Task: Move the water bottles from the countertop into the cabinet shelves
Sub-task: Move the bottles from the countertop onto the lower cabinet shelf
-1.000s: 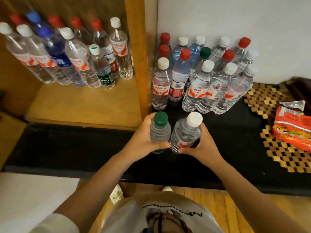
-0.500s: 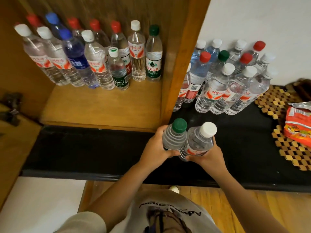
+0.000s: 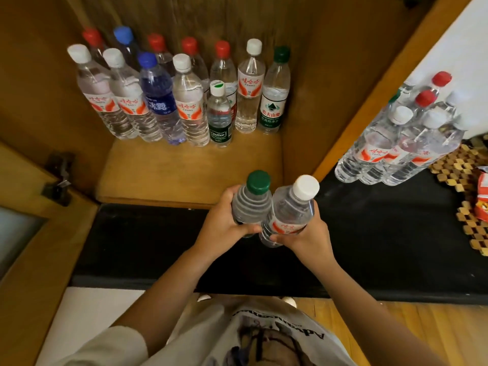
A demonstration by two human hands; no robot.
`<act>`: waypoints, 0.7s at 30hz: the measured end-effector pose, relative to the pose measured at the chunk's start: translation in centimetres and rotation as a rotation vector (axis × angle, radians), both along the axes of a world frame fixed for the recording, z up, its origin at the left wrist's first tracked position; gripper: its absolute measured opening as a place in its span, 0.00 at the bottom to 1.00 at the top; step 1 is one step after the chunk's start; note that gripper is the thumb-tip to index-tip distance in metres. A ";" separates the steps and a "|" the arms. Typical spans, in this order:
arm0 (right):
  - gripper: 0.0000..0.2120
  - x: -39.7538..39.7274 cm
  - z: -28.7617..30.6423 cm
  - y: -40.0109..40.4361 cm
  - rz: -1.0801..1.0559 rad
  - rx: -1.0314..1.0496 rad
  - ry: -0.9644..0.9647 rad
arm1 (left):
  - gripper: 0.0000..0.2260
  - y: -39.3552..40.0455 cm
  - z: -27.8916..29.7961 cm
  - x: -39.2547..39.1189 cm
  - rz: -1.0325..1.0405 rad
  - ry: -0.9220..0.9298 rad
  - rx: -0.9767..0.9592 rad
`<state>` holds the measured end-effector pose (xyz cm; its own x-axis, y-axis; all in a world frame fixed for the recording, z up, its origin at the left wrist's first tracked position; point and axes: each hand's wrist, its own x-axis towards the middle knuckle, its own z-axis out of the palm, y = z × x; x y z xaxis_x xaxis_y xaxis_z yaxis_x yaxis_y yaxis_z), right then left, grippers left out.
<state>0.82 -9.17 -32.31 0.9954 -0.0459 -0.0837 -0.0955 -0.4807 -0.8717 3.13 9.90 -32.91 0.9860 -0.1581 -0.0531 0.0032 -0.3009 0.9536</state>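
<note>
My left hand grips a clear bottle with a green cap. My right hand grips a clear bottle with a white cap and red label. Both bottles touch each other and hang above the black countertop, just in front of the cabinet shelf. Several bottles with red, white, blue and green caps stand in two rows at the back of that shelf. Several more bottles stand on the countertop at the right, partly hidden by the cabinet's side panel.
The cabinet's wooden side panel separates the shelf from the countertop bottles. An open cabinet door with a metal hinge is at the left. A woven wooden mat and a red snack packet lie at the far right.
The view has swung left toward the cabinet. Both hands have carried their bottles left, from in front of the countertop group to the shelf's front edge.
</note>
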 end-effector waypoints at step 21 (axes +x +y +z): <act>0.47 8.4 -0.6 5.6 -0.237 0.095 -0.001 | 0.37 2.9 0.1 10.7 -0.038 -0.059 -0.039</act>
